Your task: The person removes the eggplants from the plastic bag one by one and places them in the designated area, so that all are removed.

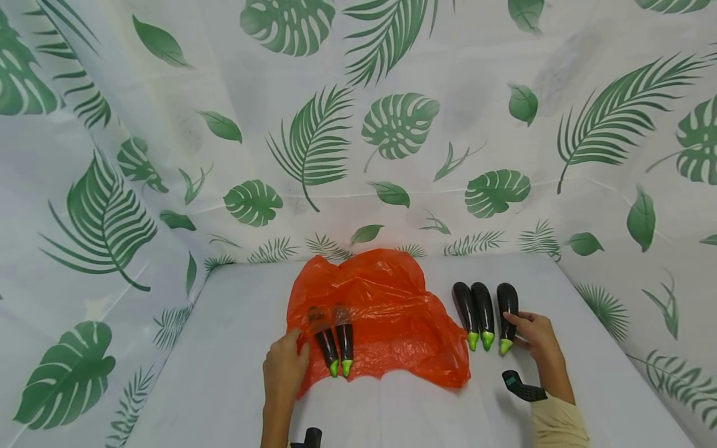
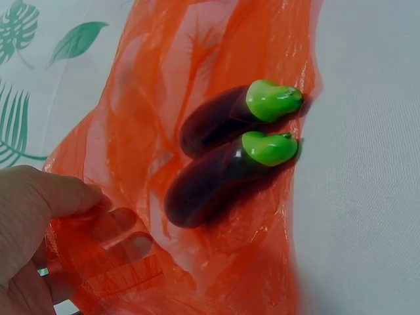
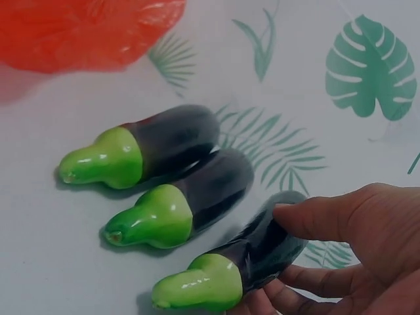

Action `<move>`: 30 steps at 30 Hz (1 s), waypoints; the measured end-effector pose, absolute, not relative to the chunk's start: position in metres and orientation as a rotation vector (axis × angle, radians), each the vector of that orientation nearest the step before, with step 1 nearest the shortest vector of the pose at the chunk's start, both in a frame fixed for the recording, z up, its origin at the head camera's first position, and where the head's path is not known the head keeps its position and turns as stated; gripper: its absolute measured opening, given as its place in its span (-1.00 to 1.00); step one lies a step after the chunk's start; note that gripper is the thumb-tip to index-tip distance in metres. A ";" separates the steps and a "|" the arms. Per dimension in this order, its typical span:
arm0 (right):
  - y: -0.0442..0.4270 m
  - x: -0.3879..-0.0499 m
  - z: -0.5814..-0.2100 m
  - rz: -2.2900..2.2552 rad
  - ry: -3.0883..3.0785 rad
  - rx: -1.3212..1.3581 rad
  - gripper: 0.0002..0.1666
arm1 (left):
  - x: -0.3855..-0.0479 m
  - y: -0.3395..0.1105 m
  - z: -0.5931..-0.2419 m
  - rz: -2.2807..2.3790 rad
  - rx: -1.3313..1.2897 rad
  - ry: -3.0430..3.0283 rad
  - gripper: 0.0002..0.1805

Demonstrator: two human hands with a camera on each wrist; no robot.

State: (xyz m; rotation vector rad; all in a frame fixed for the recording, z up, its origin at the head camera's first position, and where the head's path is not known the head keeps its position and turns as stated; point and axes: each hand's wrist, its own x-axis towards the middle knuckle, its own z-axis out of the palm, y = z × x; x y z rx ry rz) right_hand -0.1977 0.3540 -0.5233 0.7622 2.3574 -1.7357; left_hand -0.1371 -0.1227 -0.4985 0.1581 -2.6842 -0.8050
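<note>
Two dark eggplants with green caps (image 1: pixel 325 345) (image 2: pixel 216 177) lie partly inside a red plastic bag (image 1: pixel 381 311) (image 2: pixel 151 111). At the bag's left edge my left hand (image 1: pixel 284 367) (image 2: pixel 39 223) pinches the thin film, its fingertips showing through it in the left wrist view. Right of the bag, my right hand (image 1: pixel 538 339) (image 3: pixel 354 249) grips the rightmost eggplant (image 1: pixel 507 305) (image 3: pixel 259 246), thumb on top and fingers at its far side. Two more eggplants (image 1: pixel 483 311) (image 3: pixel 210 187) lie close together just left of it.
The white table (image 1: pixel 224 348) runs back to a hanging cloth (image 1: pixel 336 74) printed with green leaves. A black strap-like device (image 1: pixel 523 387) is at my right wrist, and another dark one (image 1: pixel 312 437) shows near my left wrist.
</note>
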 end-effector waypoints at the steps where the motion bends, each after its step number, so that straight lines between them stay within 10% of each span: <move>1: 0.354 -0.198 -0.524 -1.741 2.351 0.772 -0.13 | -0.137 -0.123 -0.499 -0.803 0.155 -2.682 -0.95; 30: 0.348 -0.208 -0.530 -1.639 2.404 0.883 -0.13 | -0.136 -0.123 -0.503 -0.803 0.122 -2.666 -0.96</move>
